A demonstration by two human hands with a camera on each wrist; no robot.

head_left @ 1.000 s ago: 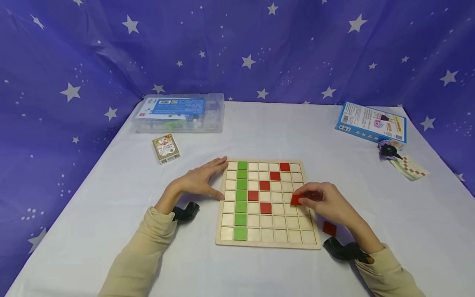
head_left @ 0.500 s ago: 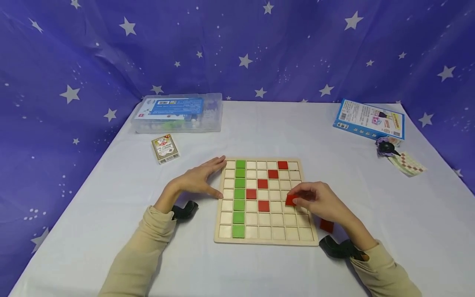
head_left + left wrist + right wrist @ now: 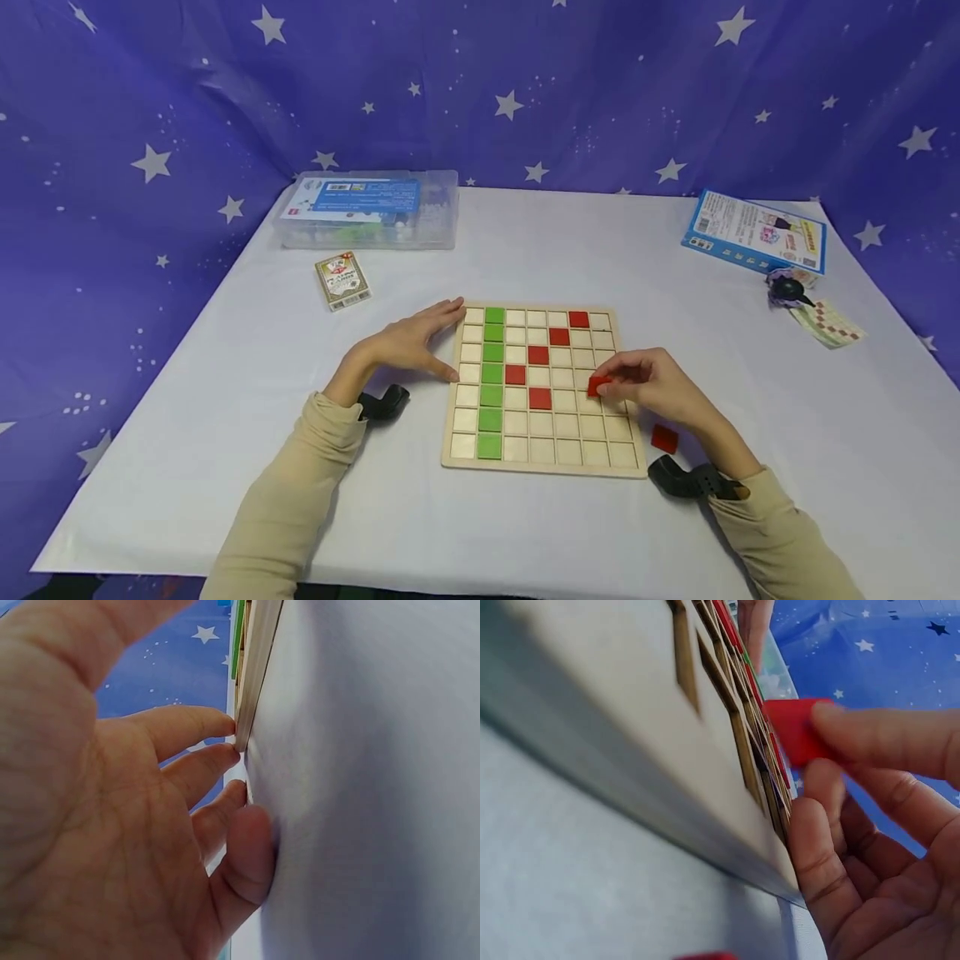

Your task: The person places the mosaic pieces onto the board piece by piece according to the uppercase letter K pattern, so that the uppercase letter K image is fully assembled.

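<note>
Head view looks down at the whole board (image 3: 543,392); both wrist views skim its edges closely.

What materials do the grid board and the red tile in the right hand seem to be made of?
The grid board looks like pale unpainted wood with a matt finish; the right wrist view shows its light rim and brownish cut cell edges.

The red tile, pinched by the right hand, has an even, opaque red coat with a slight sheen. It could be painted wood or plastic; the pictures leave that open.

Light was even and bright from above, with soft shadows under both sleeves. The head view bowed at its edges. Both wrist views were blurred close up.
</note>
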